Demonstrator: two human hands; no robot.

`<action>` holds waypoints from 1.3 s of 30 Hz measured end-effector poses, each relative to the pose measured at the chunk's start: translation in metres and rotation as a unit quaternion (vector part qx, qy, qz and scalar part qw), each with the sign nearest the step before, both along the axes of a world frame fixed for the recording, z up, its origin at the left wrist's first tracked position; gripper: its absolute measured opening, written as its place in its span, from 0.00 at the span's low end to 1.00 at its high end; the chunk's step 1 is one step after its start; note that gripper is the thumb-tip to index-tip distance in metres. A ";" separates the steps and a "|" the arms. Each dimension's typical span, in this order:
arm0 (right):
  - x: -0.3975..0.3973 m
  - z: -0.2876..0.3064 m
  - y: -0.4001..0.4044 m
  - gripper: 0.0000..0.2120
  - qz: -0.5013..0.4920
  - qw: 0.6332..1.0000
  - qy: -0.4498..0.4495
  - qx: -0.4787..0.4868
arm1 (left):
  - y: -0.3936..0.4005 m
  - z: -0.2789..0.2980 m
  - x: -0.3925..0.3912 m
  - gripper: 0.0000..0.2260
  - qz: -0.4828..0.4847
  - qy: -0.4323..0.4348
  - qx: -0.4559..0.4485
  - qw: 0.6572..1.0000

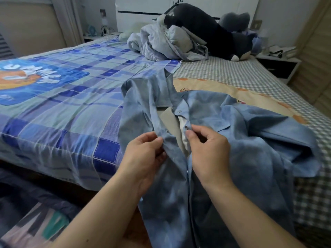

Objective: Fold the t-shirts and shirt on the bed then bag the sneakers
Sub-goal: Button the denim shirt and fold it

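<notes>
Item: blue shirt, mottled wash, snap front, part-fastened; draped over the near edge of the bed, lower hem hanging off toward me. Risk one: the two plackets go together out of line, a stud pressed into the wrong socket, because the cloth is slack and rumpled between my hands. Risk two: the shirt slides off the edge, since much of its weight seems to hang below the mattress line. Risk three: the beige garment showing inside the open neck gets caught in the closure. My left hand pinches the left placket between thumb and curled fingers; my right hand pinches the right placket just below a snap. The collar lies at twelve o'clock from my hands, a sleeve at three o'clock, the closed front at six o'clock. Sneakers: not in view.
</notes>
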State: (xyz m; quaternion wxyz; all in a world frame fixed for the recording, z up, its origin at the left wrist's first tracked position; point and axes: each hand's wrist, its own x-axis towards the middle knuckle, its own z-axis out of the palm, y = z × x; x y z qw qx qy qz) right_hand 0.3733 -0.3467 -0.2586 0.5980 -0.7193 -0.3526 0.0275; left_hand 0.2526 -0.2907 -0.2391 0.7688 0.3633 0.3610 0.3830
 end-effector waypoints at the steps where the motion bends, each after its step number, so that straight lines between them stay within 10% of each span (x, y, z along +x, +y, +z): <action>1: -0.002 0.000 0.002 0.07 0.010 1.000 0.008 0.004 | -0.001 0.000 0.000 0.09 -0.013 0.001 0.003 1.000; 22: -0.022 -0.017 0.004 0.09 0.048 0.992 -0.114 -0.017 | -0.005 -0.002 0.000 0.12 -0.007 0.023 0.015 1.000; 39: -0.033 -0.026 -0.009 0.09 0.055 0.973 -0.225 -0.010 | -0.011 -0.009 -0.004 0.09 0.092 0.262 0.222 0.935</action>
